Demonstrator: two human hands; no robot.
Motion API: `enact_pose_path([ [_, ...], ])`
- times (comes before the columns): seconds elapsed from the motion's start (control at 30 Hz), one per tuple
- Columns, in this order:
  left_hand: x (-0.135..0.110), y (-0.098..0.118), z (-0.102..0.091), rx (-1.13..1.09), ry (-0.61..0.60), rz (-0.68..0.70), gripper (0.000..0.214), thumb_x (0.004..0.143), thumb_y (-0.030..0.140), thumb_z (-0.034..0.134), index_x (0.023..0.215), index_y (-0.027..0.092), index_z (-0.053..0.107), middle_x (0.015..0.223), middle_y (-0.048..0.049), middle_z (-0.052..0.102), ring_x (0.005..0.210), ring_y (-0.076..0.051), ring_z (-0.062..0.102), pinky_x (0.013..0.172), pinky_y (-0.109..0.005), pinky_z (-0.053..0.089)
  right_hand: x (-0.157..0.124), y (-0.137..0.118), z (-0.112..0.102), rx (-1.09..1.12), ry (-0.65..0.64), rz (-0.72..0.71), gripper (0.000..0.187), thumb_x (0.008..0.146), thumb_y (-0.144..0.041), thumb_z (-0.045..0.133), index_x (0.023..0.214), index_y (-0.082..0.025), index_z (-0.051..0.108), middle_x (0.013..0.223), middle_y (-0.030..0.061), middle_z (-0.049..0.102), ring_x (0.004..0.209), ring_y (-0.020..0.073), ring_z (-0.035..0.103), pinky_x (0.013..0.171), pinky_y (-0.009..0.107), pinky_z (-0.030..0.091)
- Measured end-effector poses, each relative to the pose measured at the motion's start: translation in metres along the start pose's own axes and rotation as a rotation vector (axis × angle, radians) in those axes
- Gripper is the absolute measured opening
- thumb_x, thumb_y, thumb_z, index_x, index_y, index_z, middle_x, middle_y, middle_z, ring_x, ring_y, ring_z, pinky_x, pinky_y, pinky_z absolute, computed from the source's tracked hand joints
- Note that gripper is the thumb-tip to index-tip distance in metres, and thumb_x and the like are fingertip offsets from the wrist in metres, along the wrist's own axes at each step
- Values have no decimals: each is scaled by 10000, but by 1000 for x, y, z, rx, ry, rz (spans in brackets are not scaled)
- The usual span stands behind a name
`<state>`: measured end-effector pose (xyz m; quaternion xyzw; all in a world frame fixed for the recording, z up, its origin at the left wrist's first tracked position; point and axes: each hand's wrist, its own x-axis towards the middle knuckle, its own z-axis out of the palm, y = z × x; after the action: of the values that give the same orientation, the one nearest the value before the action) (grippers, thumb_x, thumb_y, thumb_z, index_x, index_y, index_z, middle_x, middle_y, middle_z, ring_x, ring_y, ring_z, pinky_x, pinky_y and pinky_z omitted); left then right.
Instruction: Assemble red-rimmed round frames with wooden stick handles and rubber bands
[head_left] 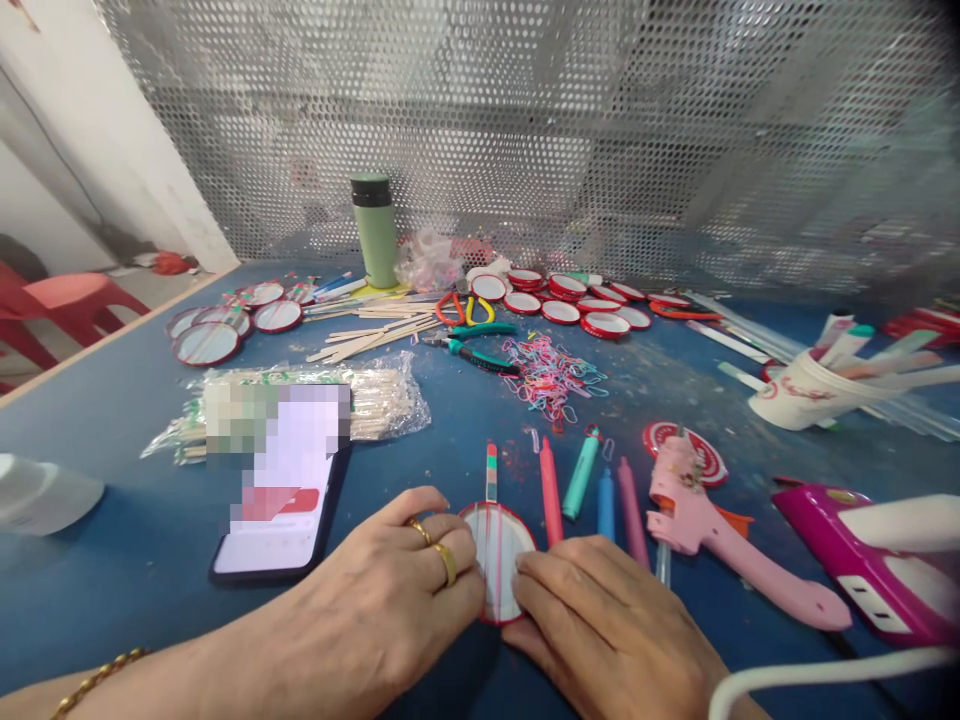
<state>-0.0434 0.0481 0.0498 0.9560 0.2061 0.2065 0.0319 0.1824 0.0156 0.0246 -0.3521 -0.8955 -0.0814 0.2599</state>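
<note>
A round white jar lid (517, 560) with a red rim lies in front of me on the blue table. A narrow craft stick (491, 475) with green, red and grey bands at its tip sticks out past the lid's far edge, and faint lines run across the lid. My left hand (420, 570), with rings on its fingers, grips the left side of the lid. My right hand (600, 620) holds the right side, its thumb under the near edge. Just beyond the right hand lie a red marker (551, 490), a teal marker (581, 475), a blue one and a purple one.
A pink glue gun (705, 530) and a magenta power strip (862, 560) lie right, with a white cable (825, 665) nearby. Left are a phone (289, 500) and bagged sticks (382, 400). Pliers (480, 355), paper clips (555, 375), more lids (562, 310) and a green bottle (375, 235) stand farther back.
</note>
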Motion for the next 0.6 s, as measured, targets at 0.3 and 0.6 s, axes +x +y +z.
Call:
enact_pose_path([
  [0.3,-3,3,8,28,19,-39,232,966,105,376,850,180,563,865,-29,636,824,-146,602,1002,-359,439,1,3,3,-29,102,-54,287,988,-229,459,822,-167,684,721,63,657,676,159,579,671,301,466],
  [0.6,-8,18,-2,-66,0,-156,131,926,125,489,1041,155,545,1077,-85,610,1038,-206,556,1017,-399,419,5,-2,-7,1,70,-56,246,981,-182,488,828,-151,679,745,62,655,736,162,592,730,308,486],
])
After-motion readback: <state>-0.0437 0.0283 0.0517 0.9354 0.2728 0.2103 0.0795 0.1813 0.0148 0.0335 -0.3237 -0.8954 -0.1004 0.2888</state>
